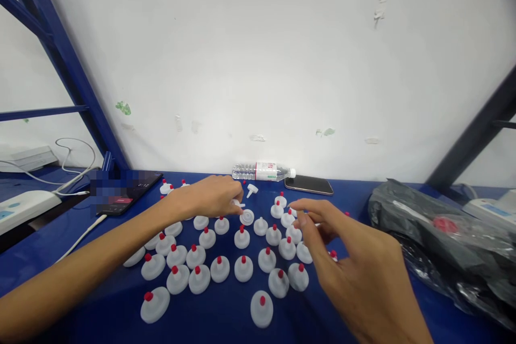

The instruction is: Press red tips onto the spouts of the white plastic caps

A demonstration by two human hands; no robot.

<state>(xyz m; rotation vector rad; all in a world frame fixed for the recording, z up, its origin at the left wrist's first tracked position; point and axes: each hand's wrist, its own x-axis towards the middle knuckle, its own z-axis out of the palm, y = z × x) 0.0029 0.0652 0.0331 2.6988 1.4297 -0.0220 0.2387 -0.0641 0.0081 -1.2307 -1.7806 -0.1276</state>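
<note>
Several round white plastic caps with red tips, one of them a near cap [262,310], stand spread over the blue table [226,317]. My left hand [220,196] reaches to the back middle, its fingers closed on a white plastic piece [237,203]. Just right of it lies a white cap on its side [252,190], and below that a cap without a red tip [247,217]. My right hand [342,247] hovers over the caps at the right, thumb and index finger curved towards each other; the space between their tips is too small to tell what they hold, if anything.
A clear water bottle [264,171] lies along the wall, beside a dark phone [309,185]. Another phone [129,193] lies at the left by a white power strip [20,209] and cables. Grey plastic bags [435,242] fill the right side.
</note>
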